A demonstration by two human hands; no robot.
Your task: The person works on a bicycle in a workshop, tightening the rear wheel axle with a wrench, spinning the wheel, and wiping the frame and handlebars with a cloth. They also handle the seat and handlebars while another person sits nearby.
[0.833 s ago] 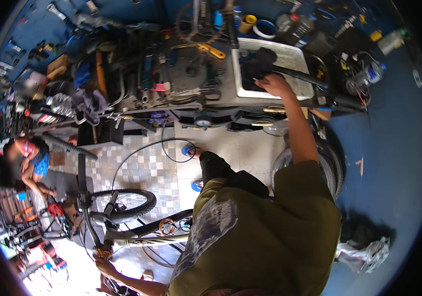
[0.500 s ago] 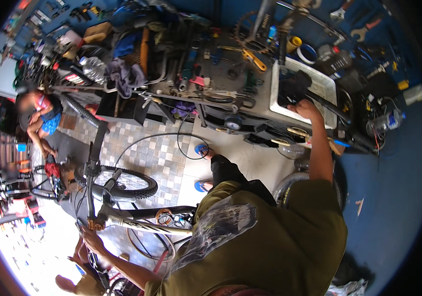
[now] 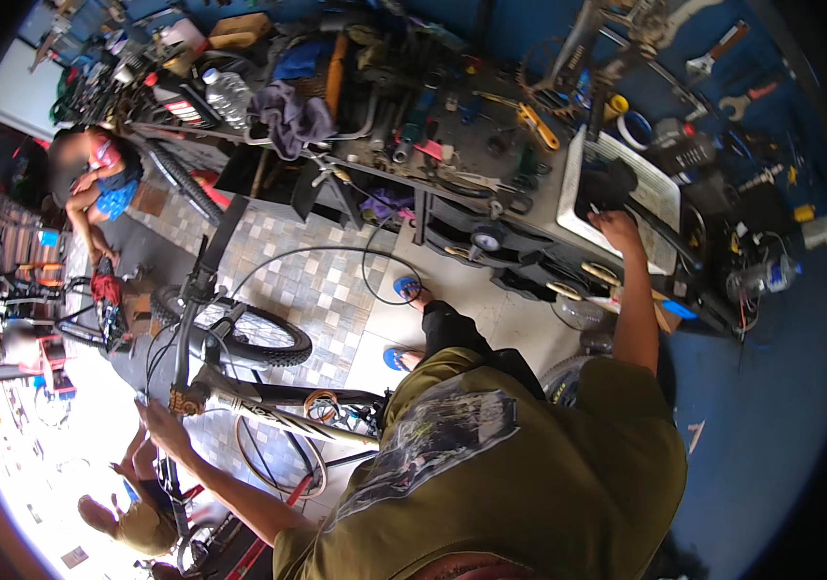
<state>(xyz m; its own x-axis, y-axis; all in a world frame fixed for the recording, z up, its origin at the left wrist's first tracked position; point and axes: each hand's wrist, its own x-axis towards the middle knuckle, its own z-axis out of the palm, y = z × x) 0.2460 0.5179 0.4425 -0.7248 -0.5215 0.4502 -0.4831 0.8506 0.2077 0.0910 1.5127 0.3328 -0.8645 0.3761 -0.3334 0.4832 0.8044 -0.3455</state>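
Observation:
At the right, my right hand (image 3: 616, 232) is closed at the near rim of a white tray (image 3: 666, 174). A small dark thing shows at its fingertips, too small to name. Dark material (image 3: 612, 179) lies in the tray, and a black tube (image 3: 663, 232) leans across its rim. My left hand (image 3: 166, 431) is at the front of a white and black bicycle frame (image 3: 278, 418), beside the handlebar (image 3: 182, 358). Its fingers look stretched out, though bright light washes out their tips.
A crowded workbench (image 3: 549, 217) carries tools, a yellow-handled tool (image 3: 539, 128), a grey cloth (image 3: 290, 121) and bottles. Wrenches (image 3: 720, 48) hang on the wall. A black cable (image 3: 312, 251) loops over the tiled floor. One person (image 3: 99, 179) sits at left; another (image 3: 133, 517) is at lower left.
The view has shifted, so the bench and tray sit further right. My left hand has moved up along the bicycle's front, its fingers straighter. My right hand stays at the tray's rim.

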